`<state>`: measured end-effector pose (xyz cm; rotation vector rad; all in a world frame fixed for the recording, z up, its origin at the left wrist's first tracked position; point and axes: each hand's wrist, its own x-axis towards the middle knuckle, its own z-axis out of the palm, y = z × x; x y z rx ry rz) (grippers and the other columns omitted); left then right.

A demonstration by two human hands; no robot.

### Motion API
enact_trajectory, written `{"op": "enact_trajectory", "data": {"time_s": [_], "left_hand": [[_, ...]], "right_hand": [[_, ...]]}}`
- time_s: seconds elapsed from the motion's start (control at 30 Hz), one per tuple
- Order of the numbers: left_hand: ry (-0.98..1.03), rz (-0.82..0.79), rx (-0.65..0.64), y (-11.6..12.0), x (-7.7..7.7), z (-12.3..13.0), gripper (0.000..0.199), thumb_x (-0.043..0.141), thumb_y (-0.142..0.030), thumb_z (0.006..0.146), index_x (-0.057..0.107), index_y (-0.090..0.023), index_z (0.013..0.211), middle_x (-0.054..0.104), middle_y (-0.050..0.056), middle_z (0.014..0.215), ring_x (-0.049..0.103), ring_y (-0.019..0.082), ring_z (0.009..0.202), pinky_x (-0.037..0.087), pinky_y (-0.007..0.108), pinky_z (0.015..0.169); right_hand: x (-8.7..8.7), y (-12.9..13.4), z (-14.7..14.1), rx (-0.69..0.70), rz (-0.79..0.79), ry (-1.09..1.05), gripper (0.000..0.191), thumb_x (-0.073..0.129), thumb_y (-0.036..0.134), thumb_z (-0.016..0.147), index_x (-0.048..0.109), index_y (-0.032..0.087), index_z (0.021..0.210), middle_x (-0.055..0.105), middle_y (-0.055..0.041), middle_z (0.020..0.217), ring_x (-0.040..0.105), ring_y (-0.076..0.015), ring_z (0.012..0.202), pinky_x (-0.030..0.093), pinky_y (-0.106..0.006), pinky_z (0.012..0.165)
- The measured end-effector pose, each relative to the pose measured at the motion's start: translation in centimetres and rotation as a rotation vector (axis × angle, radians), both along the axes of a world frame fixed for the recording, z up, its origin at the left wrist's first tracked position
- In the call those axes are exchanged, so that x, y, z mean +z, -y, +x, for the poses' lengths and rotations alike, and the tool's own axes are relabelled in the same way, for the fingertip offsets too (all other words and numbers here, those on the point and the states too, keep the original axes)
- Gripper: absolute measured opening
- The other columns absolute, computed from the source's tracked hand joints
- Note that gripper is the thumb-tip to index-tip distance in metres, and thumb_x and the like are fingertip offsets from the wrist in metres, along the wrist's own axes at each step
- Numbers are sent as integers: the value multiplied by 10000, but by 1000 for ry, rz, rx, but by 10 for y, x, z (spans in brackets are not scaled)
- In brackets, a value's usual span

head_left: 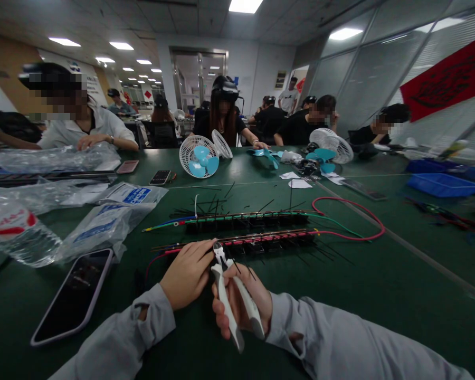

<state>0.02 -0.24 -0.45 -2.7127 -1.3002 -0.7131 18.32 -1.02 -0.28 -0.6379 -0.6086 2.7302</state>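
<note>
In my right hand (243, 295) is a pair of white-and-grey diagonal cutters (237, 303), with its handles apart and its jaws pointing away from me. The cutter tips are at the near wire bundle (261, 240), which has red wires and lies along a black slotted strip with thin black cable tie tails sticking out. My left hand (190, 269) is closed over the left end of this bundle, fingertips beside the cutter jaws; its thumb is hidden. Behind it lies a second wire bundle (245, 215) with green wires, a blue wire end and more tie tails.
On the left are a phone (75, 295), a water bottle (19, 232) and plastic bags (106, 216). A red wire loop (382, 227) curves out on the right, near blue trays (443, 183). Fan parts (200, 158) and co-workers (225, 116) are across the table.
</note>
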Motion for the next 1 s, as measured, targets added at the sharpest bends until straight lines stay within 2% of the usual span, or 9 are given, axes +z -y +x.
{"op": "enact_trajectory", "data": {"time_s": [0.23,0.57,0.7,0.8,0.9,1.0], "left_hand": [[-5,5,-1,-1,-1,0,466,442,-68,779,515,-151,1232,487,110,1345,432,265,1230,346,452,1024],[-20,-13,15,0,0,1,448,456,-73,771,524,-139,1209,473,103,1364,421,264,1236,326,441,1041],[-13,-10,17,-1,1,1,448,450,-76,779,520,-147,1215,475,99,1364,425,264,1235,334,444,1033],[-20,-15,15,-2,0,0,456,461,-72,771,518,-143,1218,472,103,1368,421,266,1238,331,446,1036],[-31,-22,14,-2,-1,1,455,474,-75,766,517,-131,1216,472,114,1366,422,269,1236,334,446,1033],[-32,-26,6,-2,1,1,418,479,-104,786,527,-135,1201,477,125,1359,434,277,1224,350,452,1016]], "right_hand": [[1,0,-1,-17,-15,39,387,335,394,715,555,95,823,593,-85,607,585,-226,505,465,-371,492],[3,2,-2,24,2,39,304,340,390,711,501,133,697,587,-79,584,576,-207,490,466,-350,490],[0,0,0,23,11,-3,345,341,397,703,532,115,761,594,-81,599,583,-220,509,463,-367,507],[-2,-1,1,59,38,-63,369,355,389,681,557,98,785,627,-120,674,613,-242,592,461,-381,575],[-2,0,0,41,65,-88,402,379,361,653,590,52,802,647,-176,796,623,-224,691,438,-330,659],[0,1,-1,14,75,-69,448,382,339,670,605,12,879,645,-165,781,589,-159,630,393,-251,616]]}}
